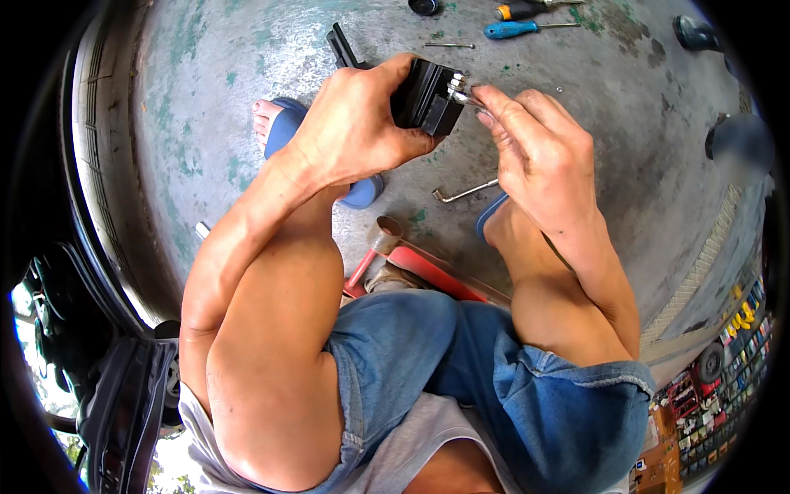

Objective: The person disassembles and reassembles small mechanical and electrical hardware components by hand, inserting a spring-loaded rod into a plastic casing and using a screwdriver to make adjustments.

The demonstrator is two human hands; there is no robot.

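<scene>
Black block [429, 92] sits above the floor [206, 165], well in from its left edge, your left hand [354, 119] wrapped round it. Your right hand [543, 144] works at the block's right edge, near a silver fitting [456, 84], fingertips pinching a thin shiny piece [471, 100] (too small to identify).

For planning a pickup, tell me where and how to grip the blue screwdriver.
Take the blue screwdriver by its thick handle, probably from above and the near side: it lies flat, thin shaft pointing right, with an orange-and-black handle beyond.
</scene>
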